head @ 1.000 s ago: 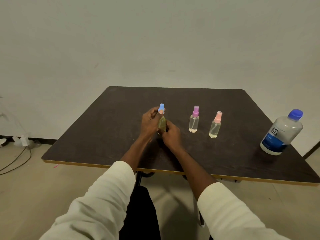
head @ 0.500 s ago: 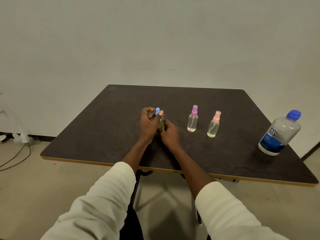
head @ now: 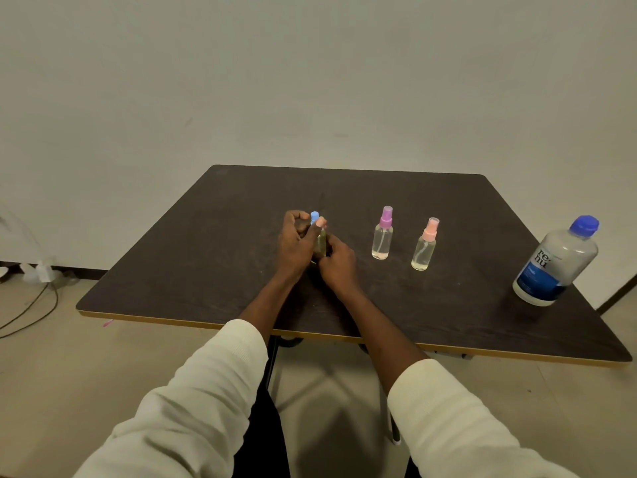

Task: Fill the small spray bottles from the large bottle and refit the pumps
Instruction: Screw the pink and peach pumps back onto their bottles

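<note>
On the table [head: 220, 243], mid-front: blue-pump spray bottle [head: 320, 241], upright between both hands
left hand [head: 293, 243]: fingers curled round its blue pump [head: 314, 216]
right hand [head: 339, 265]: gripping the body low down
further right: purple-pump bottle [head: 382, 236], pink-pump bottle [head: 424, 248], pumps on
far right edge: large bottle [head: 556, 263], blue cap on

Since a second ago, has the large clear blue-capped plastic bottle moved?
No: the large bottle stands just as far right of the clear pink-capped spray bottle.
</note>
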Available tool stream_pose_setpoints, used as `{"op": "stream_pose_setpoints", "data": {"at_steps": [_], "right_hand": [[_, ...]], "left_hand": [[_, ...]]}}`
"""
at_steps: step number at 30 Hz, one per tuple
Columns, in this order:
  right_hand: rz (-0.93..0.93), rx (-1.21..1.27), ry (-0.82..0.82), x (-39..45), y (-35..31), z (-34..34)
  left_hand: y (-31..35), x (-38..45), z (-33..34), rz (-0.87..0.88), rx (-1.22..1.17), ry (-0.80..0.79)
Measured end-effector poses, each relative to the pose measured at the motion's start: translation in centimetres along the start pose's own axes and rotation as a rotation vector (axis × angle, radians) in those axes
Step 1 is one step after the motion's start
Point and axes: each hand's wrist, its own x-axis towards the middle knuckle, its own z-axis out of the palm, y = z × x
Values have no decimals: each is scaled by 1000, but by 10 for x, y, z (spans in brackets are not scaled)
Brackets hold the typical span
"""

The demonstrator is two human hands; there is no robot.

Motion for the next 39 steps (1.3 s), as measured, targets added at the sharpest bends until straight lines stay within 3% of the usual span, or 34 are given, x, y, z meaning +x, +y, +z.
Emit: {"op": "stream_pose_setpoints", "data": {"at_steps": [6, 11, 18, 23, 27, 32, 39], "right_hand": [[-17, 26, -8, -1, 0, -1], [-13, 12, -4, -1, -2, -1], [-42, 44, 7, -1, -2, -3], [-27, 33, -4, 0, -1, -3], [-35, 2, 7, 3, 2, -1], [-46, 32, 5, 2, 1, -1], [-41, 38, 8, 3, 1, -2]], "left_hand": [[-1, -4, -5, 30, -11, -95], [2, 0, -2, 8, 57, 0], [1, -4, -7, 13, -4, -134], [4, 0, -7, -18, 34, -50], [2, 2, -7, 8, 84, -67], [1, -4, -11, 33, -16, -135], [4, -1, -6, 33, 95, -63]]}}
